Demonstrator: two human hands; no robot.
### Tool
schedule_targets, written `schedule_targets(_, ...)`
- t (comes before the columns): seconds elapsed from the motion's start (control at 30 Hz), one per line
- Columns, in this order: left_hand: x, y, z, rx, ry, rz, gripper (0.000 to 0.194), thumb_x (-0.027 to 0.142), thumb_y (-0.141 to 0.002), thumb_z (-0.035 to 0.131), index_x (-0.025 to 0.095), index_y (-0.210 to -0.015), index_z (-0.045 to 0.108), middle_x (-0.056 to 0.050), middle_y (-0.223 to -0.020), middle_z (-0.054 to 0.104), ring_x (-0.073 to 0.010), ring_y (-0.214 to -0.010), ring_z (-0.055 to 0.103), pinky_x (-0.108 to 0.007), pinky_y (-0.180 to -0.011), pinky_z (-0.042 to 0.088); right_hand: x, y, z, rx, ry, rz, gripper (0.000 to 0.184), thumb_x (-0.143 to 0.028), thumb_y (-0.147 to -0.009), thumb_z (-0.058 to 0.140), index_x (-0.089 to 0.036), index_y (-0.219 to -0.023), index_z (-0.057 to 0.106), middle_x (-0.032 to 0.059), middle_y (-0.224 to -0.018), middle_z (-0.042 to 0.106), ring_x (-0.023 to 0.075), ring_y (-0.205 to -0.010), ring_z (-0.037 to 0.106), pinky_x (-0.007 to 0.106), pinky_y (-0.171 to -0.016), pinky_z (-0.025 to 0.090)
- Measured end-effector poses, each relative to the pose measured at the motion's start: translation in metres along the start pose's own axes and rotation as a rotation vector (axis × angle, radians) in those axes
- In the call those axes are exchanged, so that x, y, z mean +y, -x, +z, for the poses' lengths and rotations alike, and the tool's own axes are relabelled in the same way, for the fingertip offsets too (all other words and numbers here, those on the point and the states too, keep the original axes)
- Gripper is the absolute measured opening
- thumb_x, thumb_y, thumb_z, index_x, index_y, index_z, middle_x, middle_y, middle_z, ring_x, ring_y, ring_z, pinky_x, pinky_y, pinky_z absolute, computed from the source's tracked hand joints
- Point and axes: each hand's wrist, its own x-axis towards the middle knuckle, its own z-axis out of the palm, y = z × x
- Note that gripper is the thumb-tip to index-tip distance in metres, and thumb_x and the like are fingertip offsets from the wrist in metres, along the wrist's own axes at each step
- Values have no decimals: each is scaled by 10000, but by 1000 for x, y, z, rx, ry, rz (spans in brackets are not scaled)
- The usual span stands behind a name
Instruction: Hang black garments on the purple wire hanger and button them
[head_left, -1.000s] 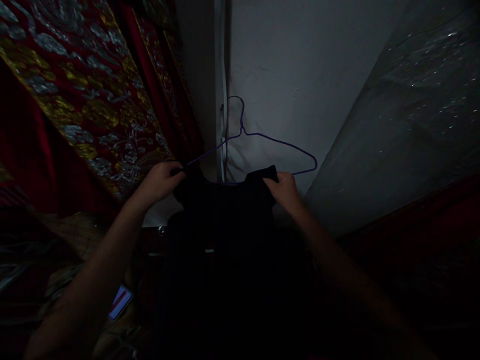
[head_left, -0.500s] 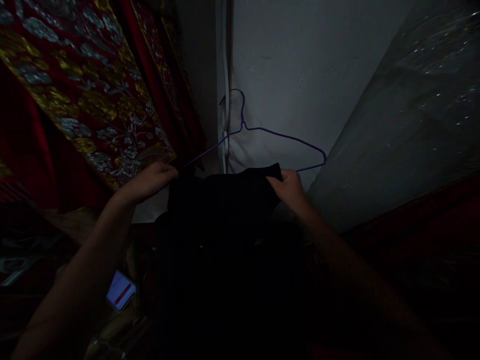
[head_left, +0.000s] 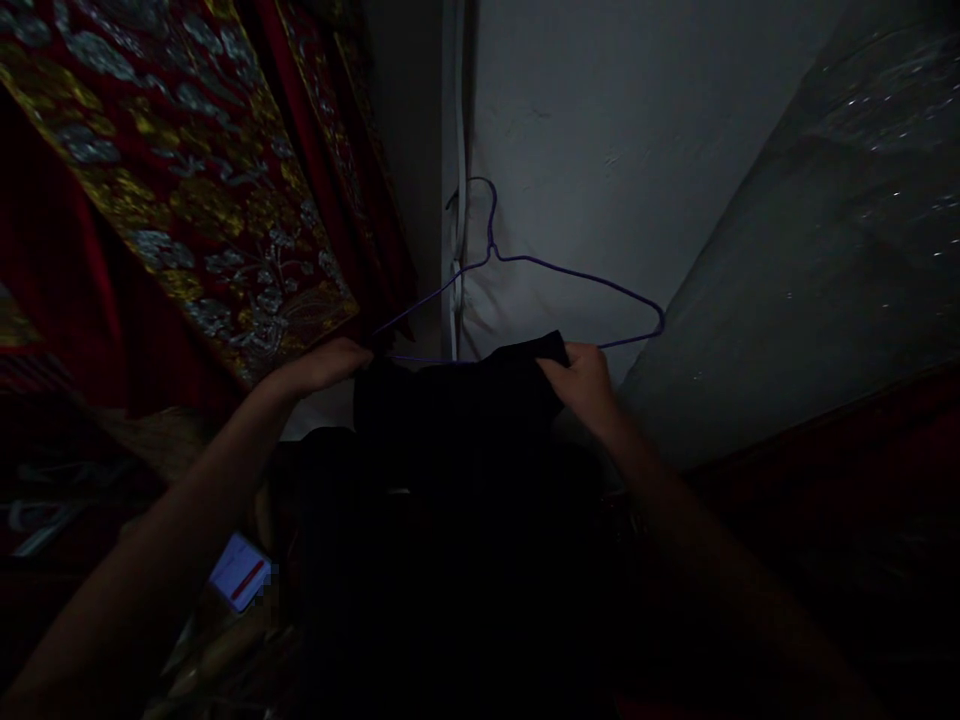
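A black garment (head_left: 457,410) is stretched between my two hands in the middle of the dim view; its kind is too dark to make out. My left hand (head_left: 334,365) is closed on its upper left corner. At the upper right corner, my right hand (head_left: 585,378) pinches the cloth between thumb and fingers. Just behind the garment's top edge hangs a purple wire hanger (head_left: 577,272), its hook at a pale vertical strip on the wall. The garment covers part of the hanger's lower bar. Below, the cloth fades into darkness.
Red cloth with gold and silver embroidery (head_left: 202,190) hangs at the left. A grey-white wall (head_left: 570,130) stands behind the hanger, with clear plastic sheeting (head_left: 810,210) at the right. At the lower left, a lit phone (head_left: 240,572) shows beyond my left forearm.
My left hand has moved slightly right and down with the garment's corner. The garment's top edge sits a little lower on the left, uncovering more of the hanger's lower bar.
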Motion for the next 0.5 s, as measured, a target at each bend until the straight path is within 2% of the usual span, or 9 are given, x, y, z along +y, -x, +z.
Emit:
schedule_targets(0.13,30,10,-7,298,28,75,223,350,-783,488,185,-661,578,13,-588,499,-140,-537,451,-244,-500,370,-2,5,7,-56,-77,5,302,-407,-694,608,-198,-506,497,-28,-504,438,114,-500,411,247,-474,270)
schedule_targets(0.2,49,7,-6,414,-49,228,201,318,-804,499,176,-814,641,-7,-727,605,-170,-665,558,-266,-611,469,-6,10,14,-101,-123,-26,272,-408,-714,584,-194,-553,539,-20,-535,484,130,-526,456,251,-494,320)
schedule_targets(0.23,57,3,-4,455,-103,329,224,294,-803,515,170,-919,662,-24,-844,658,-192,-778,607,-295,-715,510,-8,14,17,-132,-138,-50,245,-395,-725,572,-191,-590,572,-12,-563,525,145,-553,494,258,-514,358)
schedule_targets(0.3,68,-6,0,489,-202,493,360,248,-811,533,161,-1141,646,-56,-1052,695,-228,-980,639,-358,-903,511,-12,21,21,-196,-157,-120,191,-341,-755,552,-184,-711,651,16,-675,632,188,-664,592,293,-610,461)
schedule_targets(0.37,71,-16,3,480,-268,544,406,225,-857,505,154,-1240,619,-71,-1081,710,-234,-1017,654,-388,-960,498,-14,27,20,-209,-167,-203,225,-265,-785,537,-188,-906,711,48,-885,723,229,-869,668,353,-800,527)
schedule_targets(0.43,65,-24,2,480,-318,521,364,216,-903,449,150,-1195,657,-78,-1037,728,-230,-969,672,-390,-944,510,-13,30,12,-79,-175,-269,390,-196,-790,540,-204,-1149,691,75,-1173,715,249,-1132,641,401,-1007,485)
schedule_targets(0.5,57,-28,-2,505,-363,506,345,212,-919,420,156,-1130,687,-85,-1061,729,-233,-968,670,-390,-936,518,-7,28,-3,136,-202,-266,560,-178,-786,568,-218,-1344,596,92,-1365,630,254,-1281,570,428,-1087,444)
